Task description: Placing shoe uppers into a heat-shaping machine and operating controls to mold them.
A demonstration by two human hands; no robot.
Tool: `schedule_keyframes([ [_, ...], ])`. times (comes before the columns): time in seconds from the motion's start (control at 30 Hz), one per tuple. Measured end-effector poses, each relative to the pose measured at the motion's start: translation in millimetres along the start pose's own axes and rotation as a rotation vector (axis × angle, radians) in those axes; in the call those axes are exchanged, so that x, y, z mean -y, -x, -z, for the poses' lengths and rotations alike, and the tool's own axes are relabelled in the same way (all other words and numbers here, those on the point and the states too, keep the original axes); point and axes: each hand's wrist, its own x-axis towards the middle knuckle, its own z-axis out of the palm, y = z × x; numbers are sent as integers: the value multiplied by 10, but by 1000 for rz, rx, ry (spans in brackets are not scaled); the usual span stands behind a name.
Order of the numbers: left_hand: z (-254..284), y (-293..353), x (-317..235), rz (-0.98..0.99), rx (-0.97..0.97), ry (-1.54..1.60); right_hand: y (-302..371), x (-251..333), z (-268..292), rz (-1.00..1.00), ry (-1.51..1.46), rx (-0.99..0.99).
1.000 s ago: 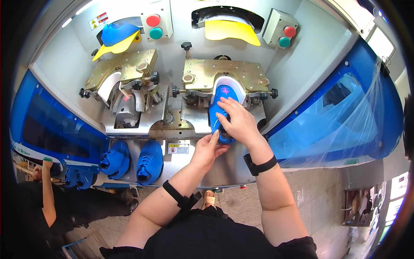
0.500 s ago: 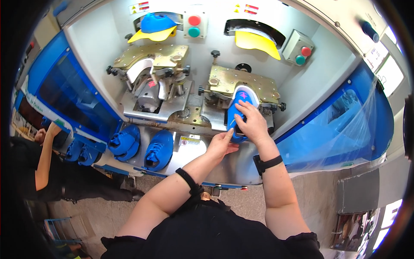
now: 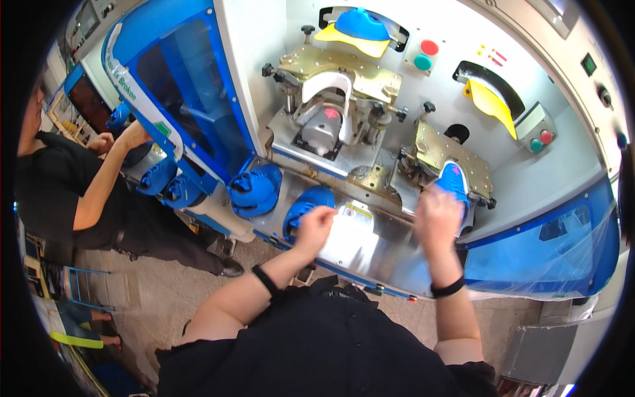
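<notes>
Both hands are over the front of a two-station machine. My left hand (image 3: 315,230) is loosely curled, fingertips together, beside a blue laced shoe (image 3: 319,196) on the metal ledge (image 3: 360,248); nothing shows in its fingers. My right hand (image 3: 438,220) is smeared by motion, next to a blue shoe piece (image 3: 452,177) with a pink mark. That piece sits within a white curved pad in the right brass-coloured clamp (image 3: 433,142). The left clamp (image 3: 350,73) has a white curved pad (image 3: 331,81) around a grey form (image 3: 323,127), also pink-marked.
Another blue shoe (image 3: 254,190) rests on the ledge's left. Above hang a blue-and-yellow visor-shaped piece (image 3: 360,32) and a yellow one (image 3: 493,106). Red and green buttons (image 3: 423,62) sit between them. Blue windowed doors (image 3: 188,79) flank the machine. A co-worker (image 3: 73,192) stands at left.
My view has turned left. My left hand has come off the blue shoe piece in the right clamp and moved left to the laced shoe. My right hand has drawn back along the piece.
</notes>
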Motion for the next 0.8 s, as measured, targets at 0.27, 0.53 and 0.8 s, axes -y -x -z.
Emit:
schedule_keyframes([
  [0.27, 828, -129, 1153, 806, -73, -67, 488, 2155, -880, 281, -842, 830],
  [0.53, 1043, -262, 1097, 959, 432, 223, -94, 1477, 131, -29, -596, 168],
  [0.8, 1139, -341, 1338, 820, 531, 165, -620, 617, 1630, -268, -408, -371],
])
